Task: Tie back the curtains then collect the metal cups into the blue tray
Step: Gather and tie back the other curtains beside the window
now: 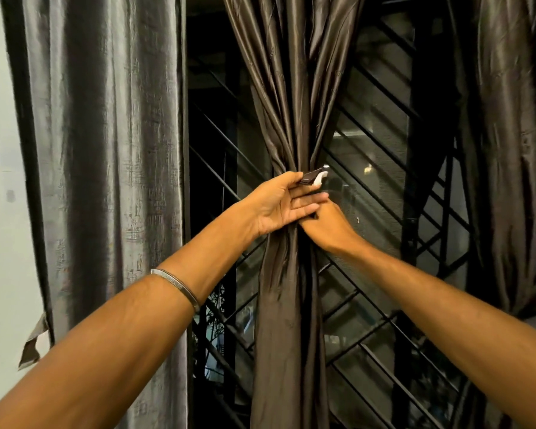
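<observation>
Head view shows the tie-back step; the left hand (279,202) pinches the tie-back strap (313,178) at the bunched brown curtain (291,119); the right hand (328,226) curls round the bunch below; next, I think, the strap must be fastened; a grey curtain (106,150) hangs left; window bars (384,150) sit behind; no cups or tray show.

Both hands meet at the gathered brown curtain (287,119): the left hand (280,202) pinches the tieback end (312,178), the right hand (330,226) grips the bunched fabric beneath.
</observation>
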The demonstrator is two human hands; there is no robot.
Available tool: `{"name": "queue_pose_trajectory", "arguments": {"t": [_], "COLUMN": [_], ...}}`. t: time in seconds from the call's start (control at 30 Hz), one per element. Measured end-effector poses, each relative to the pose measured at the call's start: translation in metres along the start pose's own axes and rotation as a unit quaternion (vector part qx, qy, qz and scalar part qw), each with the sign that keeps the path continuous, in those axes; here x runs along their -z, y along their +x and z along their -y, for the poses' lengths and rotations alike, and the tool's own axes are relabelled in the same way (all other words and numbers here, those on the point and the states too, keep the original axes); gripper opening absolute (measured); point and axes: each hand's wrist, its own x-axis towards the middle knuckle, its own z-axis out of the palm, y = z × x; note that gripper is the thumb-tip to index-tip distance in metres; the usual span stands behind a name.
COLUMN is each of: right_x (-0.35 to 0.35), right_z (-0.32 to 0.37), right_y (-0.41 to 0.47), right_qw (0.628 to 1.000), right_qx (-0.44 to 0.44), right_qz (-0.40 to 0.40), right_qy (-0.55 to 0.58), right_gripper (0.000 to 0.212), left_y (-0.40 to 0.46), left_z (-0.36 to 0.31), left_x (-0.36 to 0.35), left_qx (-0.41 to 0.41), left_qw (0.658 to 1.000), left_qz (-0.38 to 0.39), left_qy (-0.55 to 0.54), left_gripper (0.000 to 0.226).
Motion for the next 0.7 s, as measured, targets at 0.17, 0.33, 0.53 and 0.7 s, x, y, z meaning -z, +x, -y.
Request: {"name": "queue_pose_trajectory", "arguments": {"t": [0.17,0.33,0.53,0.7], "right_x": [0.007,0.014,0.016,0.012], "right_z": [-0.015,-0.012,0.01,0.024], "right_y": [0.001,0.007,0.014,0.014], "right_qw": [0.999,0.982,0.897,0.89], "right_qx": [-0.038,-0.052,-0.169,-0.168], "right_qz": [-0.024,-0.126,-0.164,-0.151], "right_qy": [0.031,0.128,0.375,0.396], "right_gripper": [0.021,0.037,0.025,0.023], "left_y": [0.009,0.013,0.011,0.01], "left_z": [0.005,0.006,0.004,0.002], "left_x": [0.011,0.008,0.01,0.012], "left_qx": [-0.028,-0.029,-0.025,-0.012], "left_qw": [0.991,0.988,0.988,0.987], "left_qz": [-0.084,-0.09,-0.089,-0.091], "left_qy": [0.1,0.123,0.126,0.134], "left_gripper": [0.03,0.026,0.027,0.029]}}
